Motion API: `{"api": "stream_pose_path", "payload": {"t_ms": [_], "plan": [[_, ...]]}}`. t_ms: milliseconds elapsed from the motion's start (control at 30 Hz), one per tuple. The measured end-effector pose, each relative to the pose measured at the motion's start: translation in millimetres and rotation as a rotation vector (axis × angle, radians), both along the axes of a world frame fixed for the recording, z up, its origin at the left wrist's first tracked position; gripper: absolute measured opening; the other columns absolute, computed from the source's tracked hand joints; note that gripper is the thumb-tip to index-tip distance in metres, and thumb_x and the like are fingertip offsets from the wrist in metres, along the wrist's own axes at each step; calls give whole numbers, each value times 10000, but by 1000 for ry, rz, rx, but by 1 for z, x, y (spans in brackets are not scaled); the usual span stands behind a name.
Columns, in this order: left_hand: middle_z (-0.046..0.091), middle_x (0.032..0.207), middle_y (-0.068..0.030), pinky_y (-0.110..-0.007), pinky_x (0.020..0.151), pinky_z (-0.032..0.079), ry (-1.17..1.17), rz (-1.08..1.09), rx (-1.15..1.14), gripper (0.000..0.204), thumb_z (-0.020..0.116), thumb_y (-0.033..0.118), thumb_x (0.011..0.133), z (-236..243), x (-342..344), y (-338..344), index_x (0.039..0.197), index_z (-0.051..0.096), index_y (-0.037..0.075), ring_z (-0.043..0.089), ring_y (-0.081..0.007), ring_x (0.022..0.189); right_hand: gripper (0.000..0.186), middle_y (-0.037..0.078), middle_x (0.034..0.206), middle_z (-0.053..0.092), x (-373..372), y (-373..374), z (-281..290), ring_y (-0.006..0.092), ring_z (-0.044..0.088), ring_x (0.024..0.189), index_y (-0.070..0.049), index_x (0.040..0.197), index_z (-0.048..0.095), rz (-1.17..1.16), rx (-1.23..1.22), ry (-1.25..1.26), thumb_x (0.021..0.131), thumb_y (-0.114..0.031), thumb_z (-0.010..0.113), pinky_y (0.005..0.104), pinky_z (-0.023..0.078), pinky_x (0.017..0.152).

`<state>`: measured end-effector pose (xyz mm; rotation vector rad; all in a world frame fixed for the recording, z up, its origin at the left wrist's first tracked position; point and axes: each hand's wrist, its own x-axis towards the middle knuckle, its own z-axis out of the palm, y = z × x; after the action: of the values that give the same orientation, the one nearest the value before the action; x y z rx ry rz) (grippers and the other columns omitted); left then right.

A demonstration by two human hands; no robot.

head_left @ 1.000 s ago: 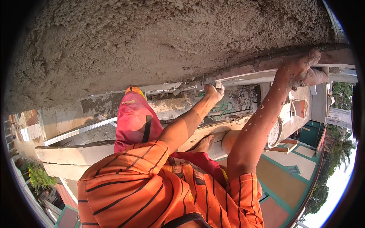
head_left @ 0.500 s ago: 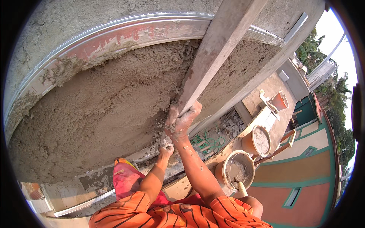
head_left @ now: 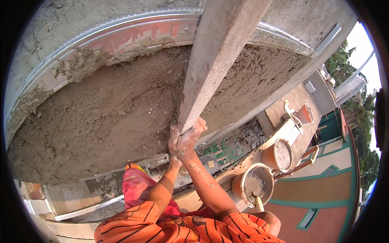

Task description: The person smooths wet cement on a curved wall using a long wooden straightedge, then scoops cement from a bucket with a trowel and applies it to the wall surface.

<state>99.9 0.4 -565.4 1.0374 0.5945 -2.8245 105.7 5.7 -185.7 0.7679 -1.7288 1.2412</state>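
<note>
A long wooden straightedge (head_left: 216, 65) slants up across the wet grey mortar (head_left: 109, 109) on the wall. Its lower end is gripped by my right hand (head_left: 186, 139), fingers and thumb wrapped round it and smeared with mortar. My left hand (head_left: 174, 160) is just below, at the right wrist. Most of it is hidden behind that wrist, so its fingers do not show. Above the mortar runs a curved metal strip (head_left: 162, 30), reddish and partly caked; the straightedge crosses in front of it.
At the lower right stands a mortar bucket (head_left: 239, 184) with a handled tool (head_left: 258, 202) in it. Beyond are a second filled bucket (head_left: 269, 156) and an orange bucket (head_left: 304, 113). A green hose (head_left: 223, 152) lies among rubble. A metal strip (head_left: 87, 210) is at lower left.
The straightedge and my right hand have shifted left and slightly down over the mortar. My left hand, a visible fist before, is now mostly hidden behind the right wrist.
</note>
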Motion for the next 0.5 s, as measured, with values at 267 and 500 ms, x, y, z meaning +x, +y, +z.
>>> {"api": "stream_pose_path", "payload": {"t_ms": [267,500], "plan": [[613,644,-5,-295,455,472,-69,-1,97,253,475,286,899,29,-2,36,757,624,138,557,-176,498,476,67,985,386,-51,32,60,165,385,890,-14,1056,399,28,-285,-53,921,-444,555,339,344,791],[611,643,-2,-289,447,470,-35,-55,24,262,453,272,906,14,4,-5,758,624,139,559,-168,503,451,106,933,559,10,1,-25,260,543,820,-40,1100,536,-90,36,-42,728,-199,733,389,318,808]]}}
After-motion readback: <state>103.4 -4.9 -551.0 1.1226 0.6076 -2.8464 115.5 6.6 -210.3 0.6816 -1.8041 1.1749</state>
